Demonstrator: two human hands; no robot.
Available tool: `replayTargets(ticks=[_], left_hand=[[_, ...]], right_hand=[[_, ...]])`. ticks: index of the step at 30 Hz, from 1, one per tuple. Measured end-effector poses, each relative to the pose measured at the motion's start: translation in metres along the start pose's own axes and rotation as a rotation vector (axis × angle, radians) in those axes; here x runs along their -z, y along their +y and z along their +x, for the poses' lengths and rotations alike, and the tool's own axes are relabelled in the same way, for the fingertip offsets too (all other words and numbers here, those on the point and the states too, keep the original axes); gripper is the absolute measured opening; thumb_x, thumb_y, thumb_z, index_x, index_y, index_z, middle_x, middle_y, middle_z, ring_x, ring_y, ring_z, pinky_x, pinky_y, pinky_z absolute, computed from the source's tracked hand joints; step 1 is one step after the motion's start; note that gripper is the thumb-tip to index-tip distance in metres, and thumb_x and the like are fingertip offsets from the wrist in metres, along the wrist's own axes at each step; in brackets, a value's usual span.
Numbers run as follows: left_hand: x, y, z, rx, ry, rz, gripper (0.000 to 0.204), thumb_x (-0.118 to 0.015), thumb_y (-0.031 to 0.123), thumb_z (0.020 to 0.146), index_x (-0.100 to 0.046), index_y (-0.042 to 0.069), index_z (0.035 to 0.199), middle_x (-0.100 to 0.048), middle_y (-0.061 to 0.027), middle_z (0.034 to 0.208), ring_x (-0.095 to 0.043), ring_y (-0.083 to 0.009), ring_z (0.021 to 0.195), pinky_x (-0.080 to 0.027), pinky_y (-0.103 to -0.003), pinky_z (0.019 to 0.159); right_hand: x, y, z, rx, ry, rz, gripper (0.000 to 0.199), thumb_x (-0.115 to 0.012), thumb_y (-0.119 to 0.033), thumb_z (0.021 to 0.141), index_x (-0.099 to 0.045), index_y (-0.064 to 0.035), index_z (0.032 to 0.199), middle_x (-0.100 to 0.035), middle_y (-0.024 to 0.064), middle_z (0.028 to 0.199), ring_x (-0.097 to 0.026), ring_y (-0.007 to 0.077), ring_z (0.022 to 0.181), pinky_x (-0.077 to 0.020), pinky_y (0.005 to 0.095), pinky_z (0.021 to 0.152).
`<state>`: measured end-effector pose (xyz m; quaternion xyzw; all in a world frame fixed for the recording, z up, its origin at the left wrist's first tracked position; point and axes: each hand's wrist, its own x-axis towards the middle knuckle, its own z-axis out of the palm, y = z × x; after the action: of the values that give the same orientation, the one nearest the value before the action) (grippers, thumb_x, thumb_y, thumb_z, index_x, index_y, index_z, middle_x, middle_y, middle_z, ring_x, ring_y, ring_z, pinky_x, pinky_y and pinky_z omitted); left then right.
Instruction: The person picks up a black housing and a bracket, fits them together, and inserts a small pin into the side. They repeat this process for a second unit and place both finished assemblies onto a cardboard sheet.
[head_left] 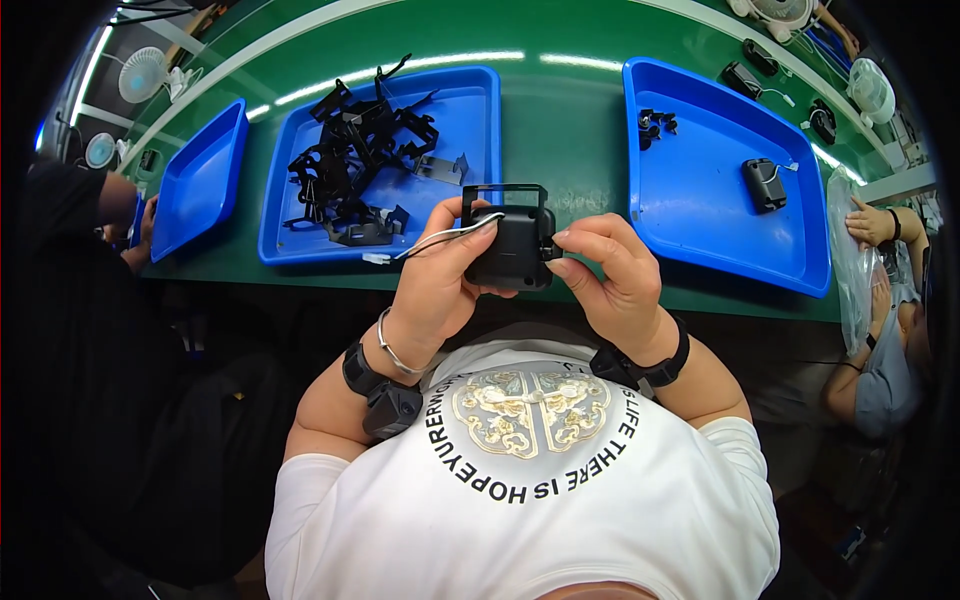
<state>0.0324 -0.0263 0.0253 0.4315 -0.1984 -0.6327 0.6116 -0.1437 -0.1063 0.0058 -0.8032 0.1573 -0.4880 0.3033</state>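
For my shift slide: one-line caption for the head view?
Both hands, left hand and right hand, hold a black box part above the green bench.

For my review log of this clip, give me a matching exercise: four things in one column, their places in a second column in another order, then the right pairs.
Things:
1. black box-shaped part
2. pile of black brackets
3. small black unit with a wire
4. empty blue tray

Places:
A. in the blue tray on the right
B. farthest left on the green table
C. held between the left hand and right hand
D. in the middle blue tray

Pairs: 1-C, 2-D, 3-A, 4-B.
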Motion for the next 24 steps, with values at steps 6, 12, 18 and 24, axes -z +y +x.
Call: replayTargets(ticks=[6,12,18,24], left_hand=[[-0.005,0.006,-0.005,0.016,0.018,0.074,0.030,-0.052,0.007,0.088,-0.038,0.007,0.115,-0.056,-0.0104,0.103,-0.062,-0.0194,0.090,-0.057,-0.031,0.061],[-0.005,-0.008,-0.005,-0.115,-0.029,0.093,0.034,-0.058,0.002,0.085,-0.041,0.008,0.114,-0.054,-0.0067,0.104,-0.056,-0.0133,0.091,-0.051,-0.026,0.072],[-0.001,-0.008,-0.004,-0.278,-0.145,0.075,0.040,-0.061,-0.004,0.081,-0.041,0.007,0.113,-0.052,-0.0024,0.099,-0.051,-0.0080,0.088,-0.043,-0.021,0.077],[0.004,-0.013,-0.007,-0.290,-0.107,0.084,0.041,-0.060,-0.005,0.081,-0.040,0.007,0.114,-0.052,-0.0026,0.100,-0.052,-0.0082,0.089,-0.042,-0.021,0.080]], right_hand=[[0.001,0.001,0.002,0.047,-0.022,-0.115,0.016,-0.068,-0.010,0.077,-0.060,-0.0019,0.088,-0.059,0.0099,0.079,-0.056,0.0218,0.066,-0.0446,0.0289,0.056],[0.000,-0.003,0.004,-0.069,-0.144,-0.251,0.016,-0.064,-0.017,0.079,-0.056,-0.0036,0.075,-0.055,0.0093,0.068,-0.053,0.0273,0.059,-0.0423,0.0340,0.054],[-0.001,-0.002,-0.001,-0.455,-0.209,0.124,0.021,-0.057,-0.022,0.087,-0.056,-0.0017,0.084,-0.055,0.0094,0.068,-0.053,0.0246,0.059,-0.0410,0.0304,0.054],[-0.008,-0.007,0.003,-0.220,-0.073,-0.010,0.024,-0.058,-0.027,0.086,-0.056,-0.0036,0.082,-0.056,0.0092,0.067,-0.055,0.0266,0.059,-0.0433,0.0330,0.054]])
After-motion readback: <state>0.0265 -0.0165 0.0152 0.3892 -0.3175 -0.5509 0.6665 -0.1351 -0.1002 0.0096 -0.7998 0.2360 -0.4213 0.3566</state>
